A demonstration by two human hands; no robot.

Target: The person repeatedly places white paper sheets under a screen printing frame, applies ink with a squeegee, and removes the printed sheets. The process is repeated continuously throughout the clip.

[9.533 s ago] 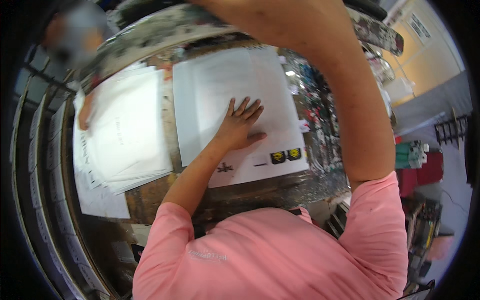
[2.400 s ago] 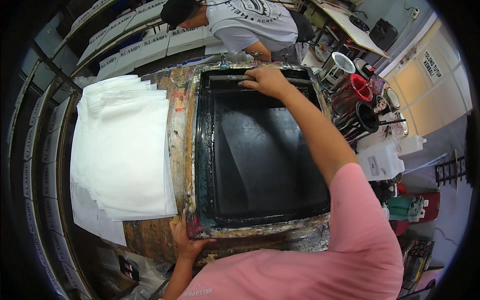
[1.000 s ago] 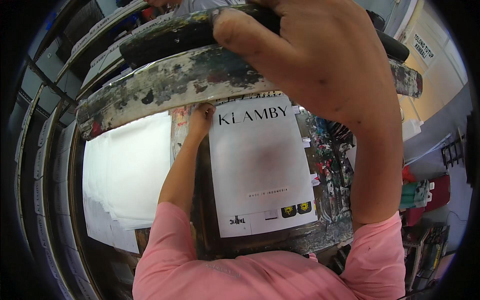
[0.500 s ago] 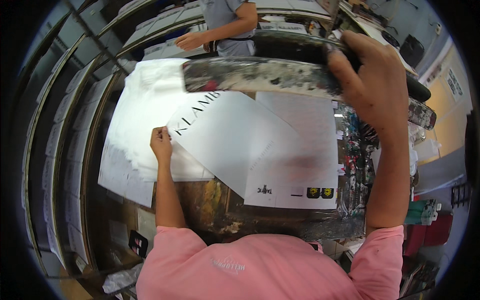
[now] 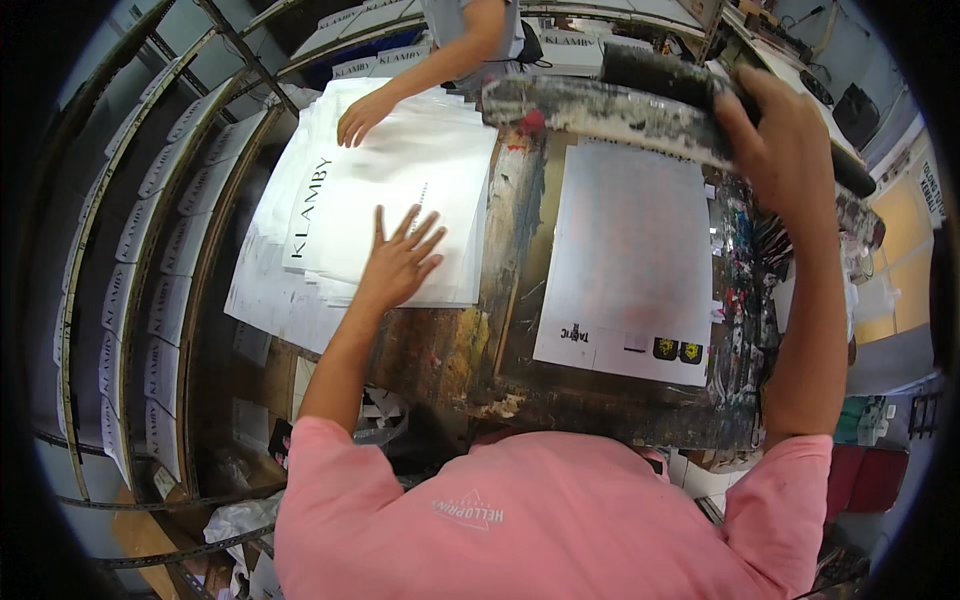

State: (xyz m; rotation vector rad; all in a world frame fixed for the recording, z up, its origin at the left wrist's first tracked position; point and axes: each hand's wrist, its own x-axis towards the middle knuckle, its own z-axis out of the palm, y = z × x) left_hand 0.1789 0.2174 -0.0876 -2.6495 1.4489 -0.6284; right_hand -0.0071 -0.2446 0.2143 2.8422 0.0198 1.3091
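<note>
My left hand (image 5: 398, 262), its fingers spread, rests over the white printed sheet (image 5: 330, 225) on top of a loose paper stack at the left. Black lettering runs along that sheet's left edge. My right hand (image 5: 785, 145) grips the near edge of a raised, paint-stained screen printing frame (image 5: 600, 112), thumb in front. A dark bar (image 5: 660, 80), perhaps a squeegee, lies along the frame behind its edge. Below the frame, a whitish sheet (image 5: 630, 260) with small dark prints at its near end lies on the worktable.
A co-worker's hand (image 5: 368, 116) reaches over the far side of the stack. Racks (image 5: 190, 250) holding printed sheets stand at the left, with more shelves at the back. The worktable (image 5: 440, 370) is thick with dried paint. Bottles (image 5: 862, 420) stand low at the right.
The sheet my left hand was pinching over the table's middle now lies on the stack, and that hand has opened. The co-worker's hand has come over the stack. The frame stays raised.
</note>
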